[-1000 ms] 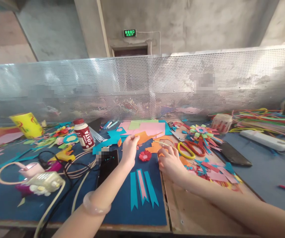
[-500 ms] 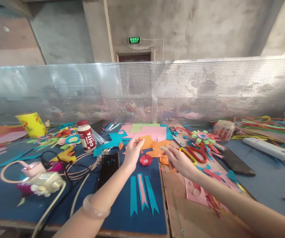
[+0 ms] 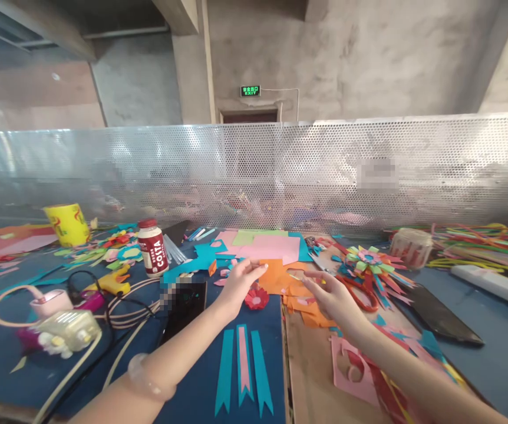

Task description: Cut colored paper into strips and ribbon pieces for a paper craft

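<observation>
My left hand [image 3: 240,285] is at the middle of the table, thumb and fingertips pinched together in front of an orange sheet of paper [image 3: 274,277]. Whether the sheet is in that pinch or lies behind it, I cannot tell. To its right my right hand [image 3: 331,294] is closed at the fingertips around something small, pale and thin that I cannot make out. Beneath the left fingers lies a red paper flower [image 3: 256,297]. Nearer me are two blue notched paper strips [image 3: 224,371] and, between them, a blue one with a pink layer [image 3: 244,365].
Orange scraps [image 3: 311,309], a pink cut-out sheet [image 3: 353,371] and red-handled scissors [image 3: 364,297] surround the right hand. A layered paper flower [image 3: 369,262] and a dark phone [image 3: 442,315] are further right. Leftward are another phone [image 3: 185,312], a Costa bottle [image 3: 152,250], cables and a yellow glue gun [image 3: 112,282].
The view has tilted up and shifted slightly. My hands stay near the orange paper, both fingertips still close together. The yellow scissors handle beside my right hand is now mostly hidden.
</observation>
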{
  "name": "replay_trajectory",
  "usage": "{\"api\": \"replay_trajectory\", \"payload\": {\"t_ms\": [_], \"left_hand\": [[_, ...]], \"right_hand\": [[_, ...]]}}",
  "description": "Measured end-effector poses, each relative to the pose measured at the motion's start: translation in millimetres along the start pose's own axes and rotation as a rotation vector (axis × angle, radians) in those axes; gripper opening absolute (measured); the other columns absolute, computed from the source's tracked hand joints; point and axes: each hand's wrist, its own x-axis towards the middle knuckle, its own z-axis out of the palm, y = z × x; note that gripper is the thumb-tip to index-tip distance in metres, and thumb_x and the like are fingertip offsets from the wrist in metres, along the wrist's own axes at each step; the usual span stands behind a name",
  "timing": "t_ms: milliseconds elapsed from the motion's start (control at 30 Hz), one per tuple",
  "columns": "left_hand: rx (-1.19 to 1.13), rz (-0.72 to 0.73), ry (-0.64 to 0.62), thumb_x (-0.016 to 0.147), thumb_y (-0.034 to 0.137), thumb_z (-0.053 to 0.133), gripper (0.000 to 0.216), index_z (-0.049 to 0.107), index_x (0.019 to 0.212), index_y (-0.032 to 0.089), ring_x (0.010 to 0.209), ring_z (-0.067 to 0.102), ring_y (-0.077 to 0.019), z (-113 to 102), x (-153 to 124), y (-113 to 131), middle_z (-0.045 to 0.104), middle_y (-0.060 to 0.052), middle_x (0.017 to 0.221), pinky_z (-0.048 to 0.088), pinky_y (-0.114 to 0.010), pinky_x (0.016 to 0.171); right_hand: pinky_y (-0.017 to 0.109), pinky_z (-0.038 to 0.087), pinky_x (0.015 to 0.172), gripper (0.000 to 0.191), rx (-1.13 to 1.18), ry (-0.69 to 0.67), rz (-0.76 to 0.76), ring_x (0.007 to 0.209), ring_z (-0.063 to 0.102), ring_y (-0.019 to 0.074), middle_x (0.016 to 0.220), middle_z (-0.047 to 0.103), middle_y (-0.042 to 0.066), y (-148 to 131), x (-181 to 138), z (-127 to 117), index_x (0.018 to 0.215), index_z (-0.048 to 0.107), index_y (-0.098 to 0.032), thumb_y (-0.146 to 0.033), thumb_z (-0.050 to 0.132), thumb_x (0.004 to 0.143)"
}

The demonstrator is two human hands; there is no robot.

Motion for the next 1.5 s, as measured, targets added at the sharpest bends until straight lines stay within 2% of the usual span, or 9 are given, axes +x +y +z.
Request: {"api": "replay_trajectory", "payload": {"t_ms": [133, 233, 333, 500, 867, 1033, 1167, 1267, 1500], "left_hand": [[-0.022, 0.001, 0.030, 0.064, 0.033, 0.069, 0.022, 0.063, 0.078, 0.017, 0.076, 0.057, -0.0132, 1.9, -0.4, -2.4, 0.062, -0.003, 0.083, 0.041, -0.017, 0.052], [-0.046, 0.011, 0.022, 0.064, 0.031, 0.069, 0.019, 0.065, 0.076, 0.017, 0.072, 0.057, -0.0117, 4.0, -1.0, -3.3, 0.062, -0.003, 0.081, 0.040, -0.017, 0.051], [-0.028, 0.005, -0.028, 0.066, 0.034, 0.068, 0.019, 0.065, 0.074, 0.016, 0.051, 0.048, -0.0064, 4.2, -1.1, -4.0, 0.059, 0.000, 0.071, 0.034, -0.018, 0.044], [-0.017, -0.035, -0.031, 0.064, 0.035, 0.068, 0.020, 0.062, 0.069, 0.016, 0.045, 0.039, -0.0053, 0.9, -1.8, -2.0, 0.046, 0.004, 0.056, 0.027, -0.017, 0.041], [-0.023, -0.046, -0.061, 0.066, 0.033, 0.066, 0.019, 0.057, 0.063, 0.016, 0.043, 0.035, -0.0062, 0.5, -8.6, 6.0, 0.041, 0.005, 0.049, 0.024, -0.020, 0.042], [-0.208, -0.185, -0.003, 0.066, 0.030, 0.066, 0.017, 0.056, 0.067, 0.016, 0.043, 0.037, -0.0053, 3.3, -10.8, -2.8, 0.046, 0.005, 0.051, 0.025, -0.018, 0.041], [-0.478, -0.316, 0.179, 0.063, 0.021, 0.067, 0.017, 0.051, 0.064, 0.016, 0.039, 0.038, -0.0041, 0.4, -5.3, -7.7, 0.051, 0.004, 0.052, 0.023, -0.017, 0.036], [-0.531, -0.345, 0.293, 0.062, 0.015, 0.065, 0.013, 0.053, 0.068, 0.015, 0.040, 0.045, -0.0050, -3.8, -0.5, -9.1, 0.060, 0.001, 0.056, 0.028, -0.016, 0.035], [-0.480, -0.266, 0.256, 0.065, 0.017, 0.066, 0.010, 0.057, 0.070, 0.014, 0.046, 0.056, -0.0072, -3.7, -4.6, -4.5, 0.069, -0.004, 0.071, 0.038, -0.016, 0.040]], "right_hand": [[0.018, 0.012, 0.034, 0.055, 0.022, -0.021, -0.005, 0.033, 0.017, 0.0038, 0.042, 0.025, -0.013, 8.0, -0.4, -0.3, 0.108, 0.051, -0.017, -0.057, 0.054, 0.072], [0.018, 0.011, 0.035, 0.044, 0.009, -0.065, -0.003, 0.035, 0.017, 0.0032, 0.043, 0.025, -0.012, 12.6, -0.4, 1.5, 0.088, 0.057, -0.017, -0.057, 0.056, 0.070], [0.018, 0.010, 0.036, 0.040, 0.018, -0.040, -0.008, 0.035, 0.017, 0.0028, 0.042, 0.023, -0.012, 12.7, -1.4, 2.9, 0.074, 0.053, -0.018, -0.057, 0.058, 0.068], [0.019, 0.009, 0.036, 0.043, 0.175, -0.019, -0.009, 0.034, 0.017, 0.0031, 0.041, 0.021, -0.013, 11.9, -3.7, 5.4, 0.075, 0.050, -0.019, -0.059, 0.061, 0.064], [0.018, 0.013, 0.035, 0.041, 0.296, 0.030, -0.019, 0.034, 0.018, 0.0038, 0.042, 0.022, -0.012, 8.4, -19.8, 10.6, 0.077, 0.049, -0.020, -0.058, 0.059, 0.068], [0.018, 0.019, 0.032, 0.043, 0.403, 0.010, 0.054, 0.031, 0.024, 0.0041, 0.046, 0.034, -0.012, 7.7, -29.1, 22.4, 0.087, 0.046, -0.021, -0.058, 0.058, 0.068], [0.019, 0.019, 0.033, 0.044, 0.444, 0.064, 0.121, 0.032, 0.027, 0.0041, 0.048, 0.036, -0.011, 12.7, -28.3, 21.7, 0.092, 0.051, -0.019, -0.054, 0.060, 0.066], [0.018, 0.019, 0.035, 0.036, 0.502, 0.141, 0.143, 0.035, 0.027, 0.0044, 0.048, 0.036, -0.010, 15.0, -24.9, 16.4, 0.095, 0.053, -0.019, -0.043, 0.059, 0.068], [0.019, 0.015, 0.034, 0.035, 0.460, 0.155, 0.225, 0.035, 0.025, 0.0051, 0.041, 0.033, -0.011, 21.9, -19.6, 17.5, 0.088, 0.055, -0.016, -0.039, 0.058, 0.061]]}}
